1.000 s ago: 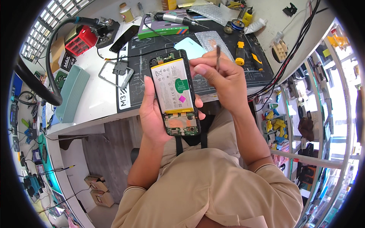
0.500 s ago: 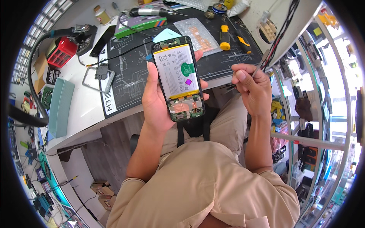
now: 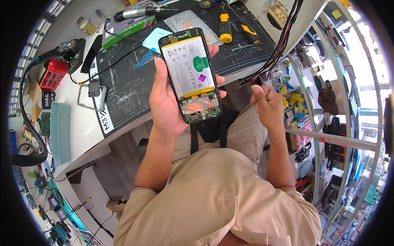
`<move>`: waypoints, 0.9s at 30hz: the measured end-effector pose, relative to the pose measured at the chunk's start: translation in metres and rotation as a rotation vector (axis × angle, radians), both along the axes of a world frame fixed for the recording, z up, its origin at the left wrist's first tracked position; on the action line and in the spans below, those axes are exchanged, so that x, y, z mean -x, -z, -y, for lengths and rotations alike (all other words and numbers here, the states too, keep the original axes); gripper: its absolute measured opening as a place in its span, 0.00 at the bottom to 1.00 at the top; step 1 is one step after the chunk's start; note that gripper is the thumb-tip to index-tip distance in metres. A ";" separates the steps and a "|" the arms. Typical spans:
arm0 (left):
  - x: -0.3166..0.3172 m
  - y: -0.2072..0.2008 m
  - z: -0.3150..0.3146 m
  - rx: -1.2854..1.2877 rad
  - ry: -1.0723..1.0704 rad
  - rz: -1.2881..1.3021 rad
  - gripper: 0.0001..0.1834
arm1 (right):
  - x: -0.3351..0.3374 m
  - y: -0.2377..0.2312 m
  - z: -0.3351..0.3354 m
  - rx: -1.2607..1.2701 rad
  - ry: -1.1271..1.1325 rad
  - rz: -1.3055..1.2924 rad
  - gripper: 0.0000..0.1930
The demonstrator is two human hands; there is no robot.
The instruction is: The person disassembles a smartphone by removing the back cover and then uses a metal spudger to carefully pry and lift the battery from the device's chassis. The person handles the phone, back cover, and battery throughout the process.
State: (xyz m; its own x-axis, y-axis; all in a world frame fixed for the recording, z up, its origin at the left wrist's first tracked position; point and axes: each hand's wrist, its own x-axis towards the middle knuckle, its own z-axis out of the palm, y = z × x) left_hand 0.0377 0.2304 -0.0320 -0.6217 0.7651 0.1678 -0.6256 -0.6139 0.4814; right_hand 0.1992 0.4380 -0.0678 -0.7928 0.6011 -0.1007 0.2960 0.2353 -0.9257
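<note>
Workbench (image 3: 82, 119); opened phone (image 3: 191, 74) in left hand (image 3: 168, 102)

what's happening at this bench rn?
A person's left hand holds an opened black smartphone with its back cover off, white battery and green circuit boards exposed, above the edge of a dark printed work mat. The right hand is closed in a loose fist off to the side, apart from the phone; whether it holds anything cannot be told. Yellow-handled screwdrivers lie on the mat.

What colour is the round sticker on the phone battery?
Green, on the white battery of the opened phone; head view.
</note>
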 end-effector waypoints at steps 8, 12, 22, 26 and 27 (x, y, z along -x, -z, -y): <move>-0.001 0.005 0.007 -0.022 -0.028 0.027 0.48 | 0.025 0.039 0.019 -0.036 -0.081 0.136 0.09; -0.001 0.003 0.009 -0.018 -0.040 0.039 0.48 | 0.029 0.072 0.012 -0.305 -0.131 0.053 0.08; 0.000 -0.003 0.023 -0.007 -0.105 0.061 0.44 | 0.040 0.064 0.014 -0.339 -0.162 0.087 0.07; 0.008 -0.004 0.035 -0.012 -0.139 0.019 0.46 | 0.050 0.080 0.017 -0.396 -0.217 0.190 0.08; 0.009 -0.005 0.037 -0.006 -0.149 0.022 0.46 | 0.049 0.095 0.014 -0.442 -0.256 0.086 0.09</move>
State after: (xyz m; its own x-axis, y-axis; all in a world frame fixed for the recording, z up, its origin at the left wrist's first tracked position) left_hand 0.0287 0.1933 -0.0274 -0.7317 0.6632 0.1571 -0.5378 -0.7034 0.4646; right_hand 0.1502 0.4244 -0.1629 -0.9201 0.3887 0.0481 0.2481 0.6735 -0.6963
